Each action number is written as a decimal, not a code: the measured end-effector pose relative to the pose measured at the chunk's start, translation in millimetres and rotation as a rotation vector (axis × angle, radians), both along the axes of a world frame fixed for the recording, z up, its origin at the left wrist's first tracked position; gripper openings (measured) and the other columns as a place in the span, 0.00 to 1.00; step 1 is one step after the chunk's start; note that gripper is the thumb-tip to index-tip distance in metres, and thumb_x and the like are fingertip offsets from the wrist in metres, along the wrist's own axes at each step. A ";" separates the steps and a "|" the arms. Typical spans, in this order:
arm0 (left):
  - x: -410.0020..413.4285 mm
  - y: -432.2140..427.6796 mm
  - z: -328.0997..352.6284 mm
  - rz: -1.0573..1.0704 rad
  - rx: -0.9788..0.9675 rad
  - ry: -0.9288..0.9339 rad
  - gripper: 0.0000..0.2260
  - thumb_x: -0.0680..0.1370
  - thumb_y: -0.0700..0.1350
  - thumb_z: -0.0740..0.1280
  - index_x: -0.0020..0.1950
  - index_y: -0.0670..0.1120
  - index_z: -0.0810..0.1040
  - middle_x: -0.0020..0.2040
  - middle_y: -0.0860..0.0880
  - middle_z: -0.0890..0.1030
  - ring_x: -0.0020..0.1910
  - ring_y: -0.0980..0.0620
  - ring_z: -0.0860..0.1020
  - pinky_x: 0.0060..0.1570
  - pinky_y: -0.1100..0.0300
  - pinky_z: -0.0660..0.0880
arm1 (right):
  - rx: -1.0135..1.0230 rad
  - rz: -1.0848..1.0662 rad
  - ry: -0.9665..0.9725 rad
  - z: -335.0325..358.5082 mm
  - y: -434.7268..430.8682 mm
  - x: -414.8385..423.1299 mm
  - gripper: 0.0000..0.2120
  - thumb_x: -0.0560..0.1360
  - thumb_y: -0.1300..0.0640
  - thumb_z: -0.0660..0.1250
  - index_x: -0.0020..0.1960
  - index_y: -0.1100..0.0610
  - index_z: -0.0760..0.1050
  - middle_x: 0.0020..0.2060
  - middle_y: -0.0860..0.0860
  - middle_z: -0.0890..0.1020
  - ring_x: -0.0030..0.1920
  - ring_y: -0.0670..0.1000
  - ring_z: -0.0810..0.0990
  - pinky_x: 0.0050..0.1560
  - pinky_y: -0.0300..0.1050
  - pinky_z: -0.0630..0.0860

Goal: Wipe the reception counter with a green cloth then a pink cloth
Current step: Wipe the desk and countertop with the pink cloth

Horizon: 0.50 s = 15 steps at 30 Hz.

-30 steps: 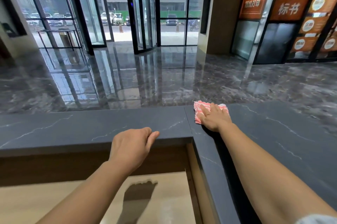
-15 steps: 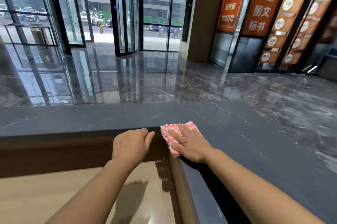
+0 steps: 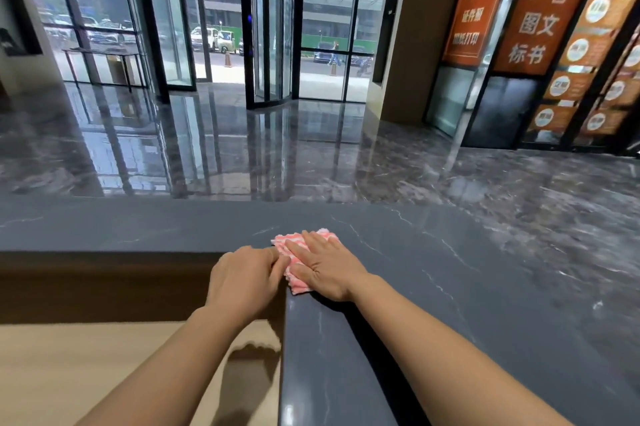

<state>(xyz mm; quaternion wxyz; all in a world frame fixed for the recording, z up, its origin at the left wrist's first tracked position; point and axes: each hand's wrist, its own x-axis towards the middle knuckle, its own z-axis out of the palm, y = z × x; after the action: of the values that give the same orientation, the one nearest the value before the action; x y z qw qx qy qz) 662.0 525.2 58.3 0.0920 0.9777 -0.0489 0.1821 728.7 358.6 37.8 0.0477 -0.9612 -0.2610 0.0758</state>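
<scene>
A pink-and-white striped cloth (image 3: 295, 282) lies on the dark grey stone reception counter (image 3: 467, 287), right at its inner corner. My right hand (image 3: 323, 264) presses flat on the cloth with straight fingers and covers most of it. My left hand (image 3: 242, 278) rests on the counter's inner edge just left of the cloth, and its loosely bent fingertips touch the cloth's left side. No green cloth is in view.
The counter is L-shaped, one arm running left and one running toward me on the right. Below its inner edge lies a lower beige desk surface (image 3: 69, 373). Beyond the counter are a glossy marble lobby floor (image 3: 242, 155) and glass doors (image 3: 270, 27).
My right hand has slid the pink cloth from farther out on the counter back to the inner corner. My left hand has moved right along the edge until it touches the cloth.
</scene>
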 end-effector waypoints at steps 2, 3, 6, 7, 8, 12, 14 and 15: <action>11.0 -18.9 -0.5 -0.008 0.009 -0.015 0.14 0.81 0.55 0.56 0.41 0.52 0.75 0.43 0.51 0.81 0.49 0.48 0.76 0.43 0.54 0.67 | 0.003 0.007 0.000 -0.5 -9.7 21.7 0.26 0.83 0.42 0.44 0.79 0.43 0.43 0.79 0.51 0.43 0.78 0.50 0.41 0.77 0.50 0.37; 15.9 -27.3 0.0 -0.006 0.008 -0.019 0.12 0.81 0.54 0.57 0.42 0.52 0.75 0.44 0.52 0.81 0.50 0.48 0.75 0.44 0.54 0.66 | -0.001 0.008 -0.003 -0.5 -14.3 32.7 0.26 0.83 0.42 0.44 0.79 0.43 0.43 0.79 0.51 0.44 0.78 0.50 0.41 0.77 0.51 0.37; 28.1 -50.3 -1.6 -0.031 0.005 0.027 0.09 0.79 0.53 0.59 0.49 0.54 0.78 0.48 0.55 0.80 0.54 0.52 0.75 0.50 0.56 0.65 | -0.006 0.004 -0.016 -0.4 -29.2 62.1 0.26 0.83 0.41 0.44 0.79 0.44 0.44 0.79 0.52 0.44 0.79 0.51 0.42 0.77 0.51 0.38; 30.2 -57.4 -2.8 -0.052 0.004 0.059 0.09 0.79 0.54 0.59 0.50 0.54 0.77 0.50 0.56 0.80 0.55 0.53 0.75 0.52 0.57 0.64 | -0.002 0.002 -0.015 -0.6 -34.6 69.7 0.26 0.83 0.41 0.44 0.79 0.44 0.44 0.79 0.52 0.44 0.79 0.51 0.42 0.77 0.52 0.38; 31.7 -64.3 -3.6 -0.075 0.011 0.095 0.08 0.79 0.54 0.59 0.51 0.54 0.76 0.51 0.56 0.79 0.56 0.54 0.75 0.54 0.57 0.63 | -0.001 -0.003 -0.015 -0.8 -40.9 76.9 0.26 0.83 0.41 0.44 0.79 0.44 0.44 0.79 0.52 0.44 0.79 0.51 0.42 0.76 0.51 0.38; 42.3 -95.3 1.3 -0.118 0.095 0.249 0.12 0.80 0.56 0.57 0.58 0.53 0.72 0.63 0.54 0.74 0.66 0.54 0.70 0.63 0.55 0.59 | -0.010 -0.069 -0.013 1.0 -78.9 102.6 0.26 0.83 0.41 0.43 0.79 0.45 0.44 0.79 0.53 0.44 0.79 0.51 0.41 0.77 0.52 0.39; 47.1 -110.2 5.2 -0.129 0.140 0.343 0.16 0.80 0.58 0.56 0.62 0.51 0.70 0.63 0.52 0.72 0.67 0.53 0.69 0.66 0.54 0.58 | -0.023 -0.131 -0.017 1.5 -107.1 114.5 0.27 0.83 0.41 0.43 0.79 0.45 0.43 0.79 0.53 0.44 0.79 0.51 0.41 0.76 0.52 0.39; 48.8 -117.4 5.9 -0.131 0.162 0.404 0.19 0.80 0.59 0.56 0.66 0.51 0.69 0.66 0.51 0.70 0.69 0.52 0.67 0.68 0.53 0.56 | -0.032 -0.172 -0.017 1.0 -124.8 120.6 0.27 0.83 0.42 0.43 0.79 0.45 0.43 0.79 0.53 0.44 0.79 0.52 0.42 0.76 0.52 0.39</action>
<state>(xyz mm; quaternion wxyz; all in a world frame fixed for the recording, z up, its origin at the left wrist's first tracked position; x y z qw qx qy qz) 710.8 407.8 64.3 0.0329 0.9933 -0.1071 -0.0282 849.3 233.8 38.8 0.0365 -0.9813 -0.1768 0.0674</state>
